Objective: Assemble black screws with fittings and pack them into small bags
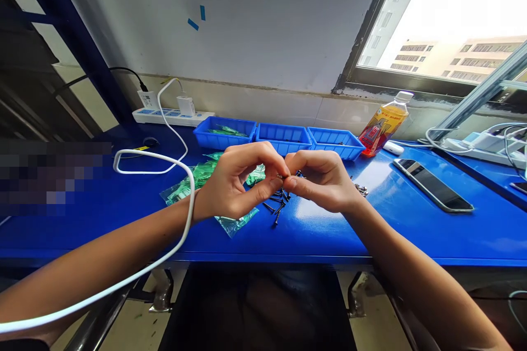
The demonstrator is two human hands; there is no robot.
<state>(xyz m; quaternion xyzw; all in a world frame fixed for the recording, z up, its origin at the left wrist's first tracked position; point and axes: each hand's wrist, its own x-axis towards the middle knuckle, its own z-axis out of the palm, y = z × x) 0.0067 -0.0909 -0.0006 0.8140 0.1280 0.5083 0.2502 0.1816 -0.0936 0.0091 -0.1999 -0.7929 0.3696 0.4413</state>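
Blue worktop [337,238], bins [288,147] along back edge.
Green packets [197,174] left of centre; left hand [239,181] and right hand [325,178] raised midway along front edge; dark screws [279,209] below; tiny part [280,176] pinched between both hands' fingertips, mostly hidden.

Left forearm [102,259] enters at lower left of frame, right forearm [420,277] at lower right. Left hand [234,182] and right hand [328,181] meet near frame centre, fingertips [293,181] together, each in a thumb-and-forefinger pinch. Wrists [354,202] stand well apart.
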